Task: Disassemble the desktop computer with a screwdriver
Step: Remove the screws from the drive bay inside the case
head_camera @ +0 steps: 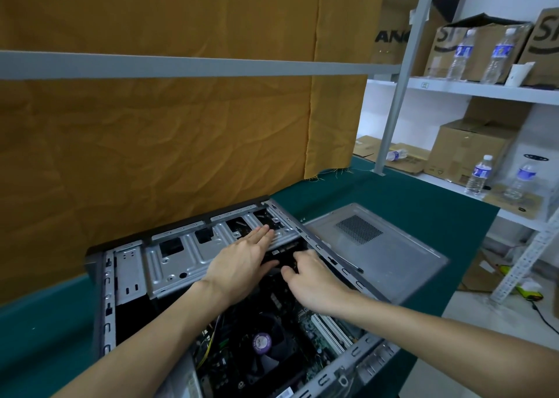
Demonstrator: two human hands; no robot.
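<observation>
The left hand (242, 258) is being laid flat at frame centre, its fingers straight and together, resting on the metal drive cage (193, 255) of the open case (106, 301). Nothing is being gripped by it. Just right of it, the right hand (314, 279) is being reached down into the dark gap beside the cage, fingers curled; the fingertips are being hidden by shadow and black parts, so whether anything is being pinched cannot be told.

The case is being shown lying on its side across the lower centre of the frame, on a green mat (45, 331). Its near end is being cut off by the bottom edge. Inside, below the hands, a fan (266, 346) with a purple label is being seen dimly; the board and cables around it are hard to make out. The label's print is too blurred to read.

Touching the case's right wall, a grey side panel (378, 246) with a mesh vent is being shown flat on the mat. No screwdriver can be made out with certainty.

At upper left, an ochre cloth (166, 125) is being hung behind the mat. At right, shelves (453, 90) with boxes and water bottles (479, 175) are being partly cropped.
</observation>
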